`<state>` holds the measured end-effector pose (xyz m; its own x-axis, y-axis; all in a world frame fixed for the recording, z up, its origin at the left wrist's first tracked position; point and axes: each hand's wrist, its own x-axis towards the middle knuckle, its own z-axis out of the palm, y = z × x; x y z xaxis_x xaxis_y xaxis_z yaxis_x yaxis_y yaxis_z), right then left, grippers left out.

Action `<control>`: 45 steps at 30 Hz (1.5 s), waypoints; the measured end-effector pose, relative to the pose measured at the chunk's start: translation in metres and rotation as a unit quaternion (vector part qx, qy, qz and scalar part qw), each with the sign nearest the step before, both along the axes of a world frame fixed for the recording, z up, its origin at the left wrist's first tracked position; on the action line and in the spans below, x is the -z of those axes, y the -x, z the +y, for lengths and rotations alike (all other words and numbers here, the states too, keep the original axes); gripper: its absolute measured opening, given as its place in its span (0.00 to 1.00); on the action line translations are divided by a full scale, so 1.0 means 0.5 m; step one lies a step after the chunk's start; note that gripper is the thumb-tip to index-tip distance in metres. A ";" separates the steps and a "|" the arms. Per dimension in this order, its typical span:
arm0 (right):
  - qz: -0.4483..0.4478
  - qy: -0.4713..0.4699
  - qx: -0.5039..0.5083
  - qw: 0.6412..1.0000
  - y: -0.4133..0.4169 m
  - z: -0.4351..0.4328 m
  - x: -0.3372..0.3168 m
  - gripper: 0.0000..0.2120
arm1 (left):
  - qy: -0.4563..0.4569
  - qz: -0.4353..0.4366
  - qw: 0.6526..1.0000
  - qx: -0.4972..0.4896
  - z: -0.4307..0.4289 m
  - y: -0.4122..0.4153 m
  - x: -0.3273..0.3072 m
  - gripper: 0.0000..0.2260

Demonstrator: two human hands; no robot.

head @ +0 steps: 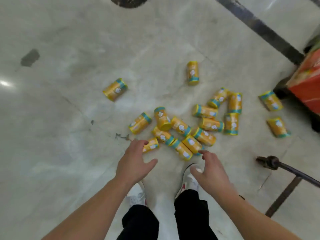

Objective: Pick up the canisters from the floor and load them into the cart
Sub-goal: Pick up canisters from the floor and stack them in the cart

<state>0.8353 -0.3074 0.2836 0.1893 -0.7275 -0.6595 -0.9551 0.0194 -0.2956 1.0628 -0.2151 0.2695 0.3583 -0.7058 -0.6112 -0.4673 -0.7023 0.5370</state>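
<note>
Floor (69, 118) of pale glossy tile, crossed by a dark stripe (259, 26), spreads beyond the fingers (137, 143). Yellow canisters (180, 126) lie scattered on it just ahead of them. Left hand (135, 161) and right hand (210, 172) hover with fingers loose, spread, gripping nothing.

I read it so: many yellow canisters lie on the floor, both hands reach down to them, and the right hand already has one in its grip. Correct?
Not quite. The head view shows the right hand with an empty grip, spread open near the canisters; the rest is right.
</note>
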 end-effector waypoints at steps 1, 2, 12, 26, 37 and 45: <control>0.009 0.002 -0.011 1.000 -0.007 -0.002 0.060 0.30 | -0.010 -0.012 1.000 0.012 -0.002 0.000 0.056 0.30; 0.017 0.009 -0.022 1.000 -0.013 -0.005 0.122 0.32 | -0.020 -0.027 0.999 0.020 -0.004 0.001 0.114 0.30; 0.100 0.069 -0.088 0.989 0.004 0.042 0.607 0.49 | -0.110 -0.139 0.975 0.136 -0.002 0.035 0.584 0.45; 0.086 0.135 -0.014 0.987 0.019 0.047 0.607 0.37 | -0.134 -0.107 0.984 0.051 -0.013 0.048 0.553 0.31; -0.115 0.104 0.283 0.946 0.041 0.042 0.010 0.38 | -0.001 0.142 0.979 -0.146 -0.088 0.107 -0.037 0.29; -0.260 0.226 0.370 0.863 0.157 -0.038 -0.475 0.35 | 0.110 0.221 0.965 -0.087 -0.224 0.239 -0.508 0.25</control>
